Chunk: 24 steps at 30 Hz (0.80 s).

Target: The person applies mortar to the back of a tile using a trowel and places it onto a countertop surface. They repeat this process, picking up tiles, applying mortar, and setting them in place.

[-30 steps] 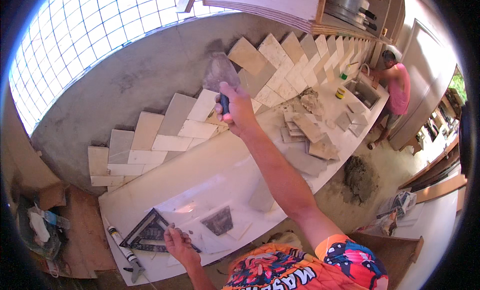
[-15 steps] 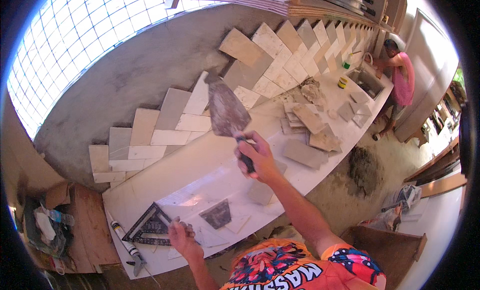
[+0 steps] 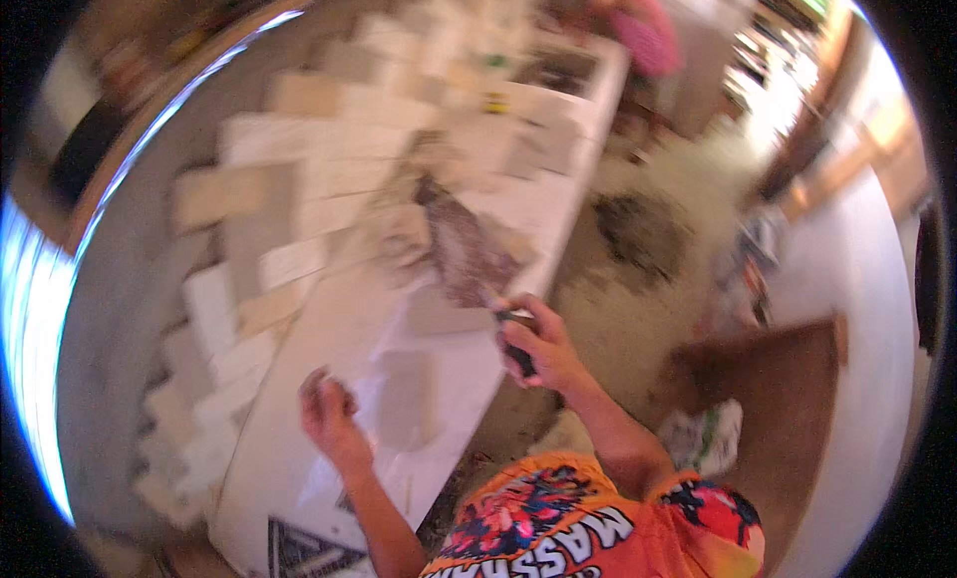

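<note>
My right hand (image 3: 543, 344) is closed round the dark handle of a trowel (image 3: 464, 244). The blade, smeared with grey-brown residue, points up and left above the white countertop (image 3: 334, 344). Over the counter's near part hovers my left hand (image 3: 332, 419), apart from any object, its fingers loosely bent and blurred, with nothing visible in them. Between the hands a grey tile (image 3: 407, 399) lies flat on the counter. A black triangular square (image 3: 309, 550) shows at the bottom edge, partly cut off. Behind the trowel blade are loose tiles and a mortar heap (image 3: 404, 234), both smeared by motion.
Beige, white and grey tiles (image 3: 239, 199) climb the wall in a stepped pattern. A person in pink (image 3: 643, 35) stands by the sink (image 3: 558, 70). A yellow-and-black container (image 3: 493, 103) is on the counter. To the right are a wooden cabinet (image 3: 773, 379) and a white bag (image 3: 708, 433).
The view has swung right, so the counter now runs away from me. My left hand has lifted away from the black square. The trowel stays in my right hand.
</note>
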Each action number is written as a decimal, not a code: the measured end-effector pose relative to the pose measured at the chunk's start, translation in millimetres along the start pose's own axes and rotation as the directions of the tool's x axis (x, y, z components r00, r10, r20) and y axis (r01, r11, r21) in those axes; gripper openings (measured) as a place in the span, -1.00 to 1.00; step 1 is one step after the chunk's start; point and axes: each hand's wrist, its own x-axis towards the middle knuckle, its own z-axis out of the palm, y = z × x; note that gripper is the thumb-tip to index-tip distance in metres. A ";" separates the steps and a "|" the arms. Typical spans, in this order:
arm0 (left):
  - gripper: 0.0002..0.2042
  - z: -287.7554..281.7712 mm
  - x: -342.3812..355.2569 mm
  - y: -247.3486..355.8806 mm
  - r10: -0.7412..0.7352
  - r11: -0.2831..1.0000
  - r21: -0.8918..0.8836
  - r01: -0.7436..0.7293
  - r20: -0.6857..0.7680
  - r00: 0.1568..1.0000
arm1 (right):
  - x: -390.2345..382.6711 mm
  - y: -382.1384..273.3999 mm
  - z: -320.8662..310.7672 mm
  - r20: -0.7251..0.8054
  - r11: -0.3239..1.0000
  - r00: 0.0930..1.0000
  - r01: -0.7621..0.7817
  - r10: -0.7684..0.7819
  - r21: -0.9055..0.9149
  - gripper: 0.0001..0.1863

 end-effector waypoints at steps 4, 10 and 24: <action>-0.63 93.9 -22.4 -29.4 -0.137 0.982 0.114 0.153 -0.139 0.981 | 18.4 -23.6 -108.7 -0.207 0.965 0.945 0.262 -0.255 0.006 -0.63; -0.70 219.1 -54.4 -81.3 -0.222 0.859 0.378 0.345 -0.332 0.917 | 110.6 44.6 -381.9 -0.535 0.544 0.452 -0.123 -0.713 -0.830 -0.63; -0.55 384.3 -64.0 -80.0 -0.322 0.747 0.445 0.495 -0.409 0.854 | 229.0 -13.8 -692.8 -0.630 0.421 0.440 -0.485 -0.640 -0.767 -0.63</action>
